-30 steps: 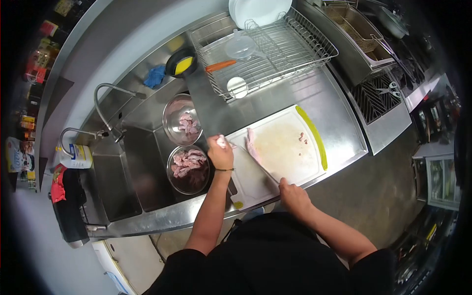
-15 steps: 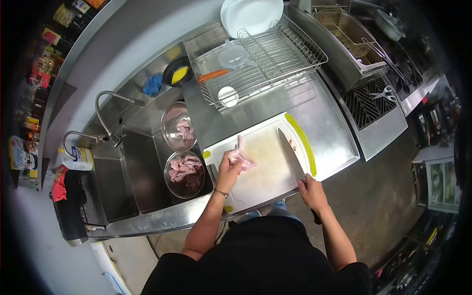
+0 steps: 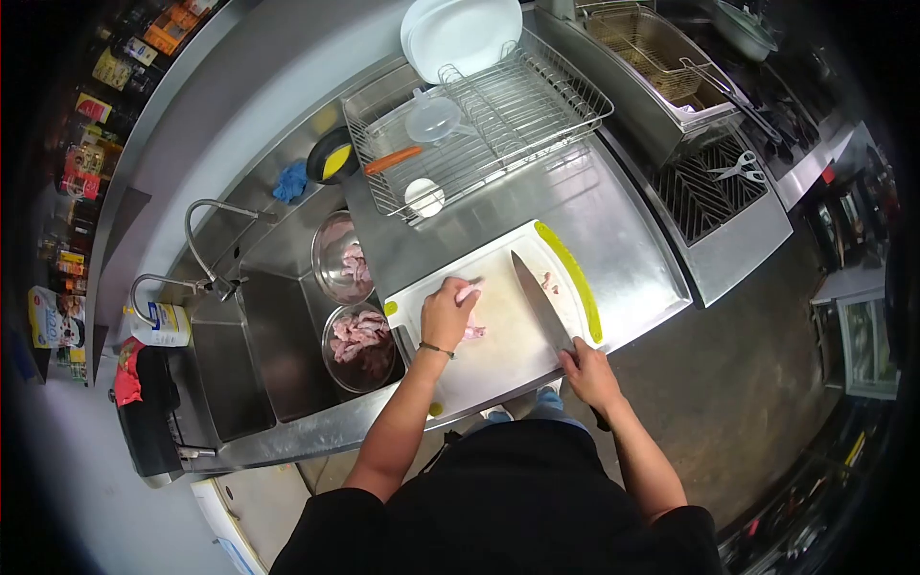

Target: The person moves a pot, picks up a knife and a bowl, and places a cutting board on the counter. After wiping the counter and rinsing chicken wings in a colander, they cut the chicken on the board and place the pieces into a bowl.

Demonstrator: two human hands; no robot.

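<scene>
My L hand (image 3: 448, 311) curls down on the raw meat strip (image 3: 471, 333), mid-frame on the cutting board (image 3: 498, 364), pinning it flat so it won't slide. R hand (image 3: 589, 374) grips the knife (image 3: 537, 297) by the handle, blade angled up-left, near but clear of my knuckles.

Dish rack (image 3: 479, 125) with white plates (image 3: 460, 34) at counter (image 3: 623, 230) back, two steel bowls (image 3: 322, 251) (image 3: 381, 364) of raw meat by sink (image 3: 235, 374), fryer basket (image 3: 652, 48) and scissors (image 3: 733, 168) far right.
</scene>
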